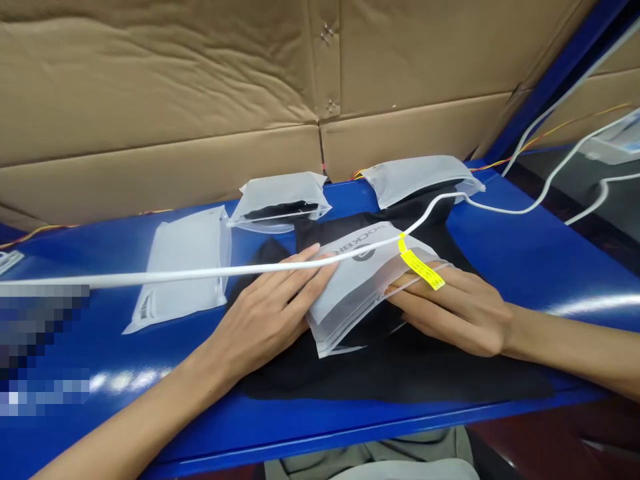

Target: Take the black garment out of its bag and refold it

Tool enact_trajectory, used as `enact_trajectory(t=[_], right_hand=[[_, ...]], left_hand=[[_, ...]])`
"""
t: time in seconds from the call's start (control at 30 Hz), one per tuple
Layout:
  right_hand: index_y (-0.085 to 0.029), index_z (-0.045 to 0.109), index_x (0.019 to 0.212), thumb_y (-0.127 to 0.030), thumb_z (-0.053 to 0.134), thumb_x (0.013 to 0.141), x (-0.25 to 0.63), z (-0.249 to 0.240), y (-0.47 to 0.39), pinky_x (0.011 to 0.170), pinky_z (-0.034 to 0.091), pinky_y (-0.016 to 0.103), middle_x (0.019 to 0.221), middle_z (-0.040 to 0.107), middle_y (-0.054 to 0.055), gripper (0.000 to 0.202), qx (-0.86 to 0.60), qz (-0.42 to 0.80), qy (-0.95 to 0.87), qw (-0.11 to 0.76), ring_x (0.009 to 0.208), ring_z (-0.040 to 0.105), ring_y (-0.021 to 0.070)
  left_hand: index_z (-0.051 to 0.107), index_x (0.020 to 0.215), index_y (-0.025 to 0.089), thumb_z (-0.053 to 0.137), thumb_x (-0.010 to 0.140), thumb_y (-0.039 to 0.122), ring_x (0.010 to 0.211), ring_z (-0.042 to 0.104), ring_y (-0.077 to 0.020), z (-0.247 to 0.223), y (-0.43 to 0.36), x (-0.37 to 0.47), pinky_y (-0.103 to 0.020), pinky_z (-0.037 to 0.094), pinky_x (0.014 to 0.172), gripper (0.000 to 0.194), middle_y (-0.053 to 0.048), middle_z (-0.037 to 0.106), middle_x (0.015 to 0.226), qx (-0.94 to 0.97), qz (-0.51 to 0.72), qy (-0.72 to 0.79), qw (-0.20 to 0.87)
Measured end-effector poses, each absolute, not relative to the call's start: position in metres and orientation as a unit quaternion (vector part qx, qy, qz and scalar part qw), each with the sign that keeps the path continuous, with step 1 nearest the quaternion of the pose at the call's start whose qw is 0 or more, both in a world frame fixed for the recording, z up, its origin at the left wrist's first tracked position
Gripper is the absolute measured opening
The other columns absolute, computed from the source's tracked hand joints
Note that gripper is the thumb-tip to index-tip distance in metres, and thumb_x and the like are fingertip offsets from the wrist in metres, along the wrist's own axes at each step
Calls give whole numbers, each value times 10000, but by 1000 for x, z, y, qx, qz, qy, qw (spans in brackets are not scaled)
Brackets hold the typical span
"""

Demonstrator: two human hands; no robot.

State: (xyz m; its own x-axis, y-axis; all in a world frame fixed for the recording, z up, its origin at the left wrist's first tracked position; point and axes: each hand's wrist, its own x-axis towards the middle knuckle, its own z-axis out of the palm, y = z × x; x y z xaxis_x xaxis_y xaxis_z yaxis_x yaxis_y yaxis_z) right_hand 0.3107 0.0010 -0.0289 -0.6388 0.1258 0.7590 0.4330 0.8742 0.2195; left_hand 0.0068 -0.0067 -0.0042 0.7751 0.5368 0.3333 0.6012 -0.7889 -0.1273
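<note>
A frosted plastic bag (357,283) with dark printed letters lies on a black garment (400,363) spread over the blue table (525,253). My left hand (265,317) lies flat against the bag's left edge, fingers stretched toward it. My right hand (460,307) is at the bag's open right end, fingertips tucked under the flap, where black cloth shows inside. A white cable (200,272) with a yellow tag (423,270) crosses over both the left hand and the bag.
Three other frosted bags lie behind: a flat one (183,267) at left, one with dark contents (280,200) in the middle, another (420,177) at right. Brown cardboard (200,100) walls the back. White cables (560,167) run off right.
</note>
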Motion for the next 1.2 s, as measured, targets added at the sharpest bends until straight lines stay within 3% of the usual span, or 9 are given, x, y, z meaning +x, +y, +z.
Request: enact_trajectory(t=[0.33, 0.4, 0.53, 0.63, 0.77, 0.9, 1.07, 1.13, 1.2], right_hand=[[-65, 671, 1330, -64, 421, 958, 304, -25, 1, 802, 540, 414, 999, 731, 138, 448, -210, -201, -919, 268, 871, 640, 266], [-53, 673, 1316, -27, 441, 956, 305, -25, 3, 795, 534, 404, 948, 733, 116, 429, -186, -213, -919, 274, 827, 627, 245], [1, 675, 1277, -22, 507, 975, 309, -28, 6, 567, 446, 331, 807, 699, 73, 347, -97, -191, -920, 327, 646, 540, 186], [37, 685, 1246, -19, 529, 973, 311, -27, 7, 602, 515, 338, 801, 691, 88, 319, -50, -153, -922, 353, 720, 613, 206], [-101, 763, 1047, -25, 575, 947, 308, -25, 9, 735, 610, 334, 820, 682, 65, 226, -5, -107, -916, 385, 819, 654, 207], [-223, 681, 822, -6, 696, 814, 302, -30, 11, 731, 639, 313, 1051, 747, 62, 218, -12, -63, -891, 450, 961, 707, 220], [-219, 674, 915, 14, 544, 772, 298, -26, -7, 693, 654, 282, 982, 818, 57, 302, -65, 58, -900, 427, 824, 734, 183], [-216, 691, 985, -7, 484, 734, 299, -24, -17, 799, 674, 286, 942, 825, 44, 387, -129, 107, -891, 422, 751, 726, 159], [-264, 633, 833, -30, 479, 698, 300, -24, -20, 892, 670, 300, 996, 833, 24, 311, -94, 95, -886, 444, 818, 737, 159]], left_hand=[[397, 1606, 143, 511, 1058, 55, 1350, 676, -249, -3, -5, 5, -392, 546, 1160, 567, -119, 715, 1428, -943, -168, -245, 149], [425, 1590, 133, 514, 1058, 55, 1343, 680, -258, -2, -5, 6, -396, 562, 1140, 545, -128, 716, 1423, -943, -171, -243, 149], [428, 1592, 124, 504, 1061, 30, 1333, 688, -239, -1, -4, 6, -390, 570, 1146, 544, -124, 723, 1414, -943, -185, -239, 141], [379, 1625, 153, 507, 1070, 34, 1303, 709, -205, -1, -3, 2, -366, 584, 1141, 582, -100, 751, 1373, -939, -204, -235, 145], [519, 1507, 134, 563, 1056, 44, 1191, 770, -202, 0, -4, -4, -356, 623, 1091, 462, -88, 806, 1251, -932, -220, -230, 174], [630, 1350, 99, 624, 1020, 44, 1164, 781, -233, 4, -7, -2, -363, 649, 1037, 334, -101, 807, 1244, -930, -204, -230, 203], [645, 1320, 92, 581, 1022, 5, 1048, 815, -242, 6, -3, -5, -358, 690, 901, 317, -90, 822, 1195, -917, -191, -245, 249], [637, 1342, 100, 564, 1020, -5, 1140, 790, -271, 8, 2, -12, -388, 682, 958, 346, -107, 807, 1238, -914, -193, -252, 253], [617, 1382, 117, 536, 1035, 7, 1245, 744, -292, 10, 8, -22, -441, 647, 1059, 372, -136, 783, 1291, -911, -197, -263, 249]])
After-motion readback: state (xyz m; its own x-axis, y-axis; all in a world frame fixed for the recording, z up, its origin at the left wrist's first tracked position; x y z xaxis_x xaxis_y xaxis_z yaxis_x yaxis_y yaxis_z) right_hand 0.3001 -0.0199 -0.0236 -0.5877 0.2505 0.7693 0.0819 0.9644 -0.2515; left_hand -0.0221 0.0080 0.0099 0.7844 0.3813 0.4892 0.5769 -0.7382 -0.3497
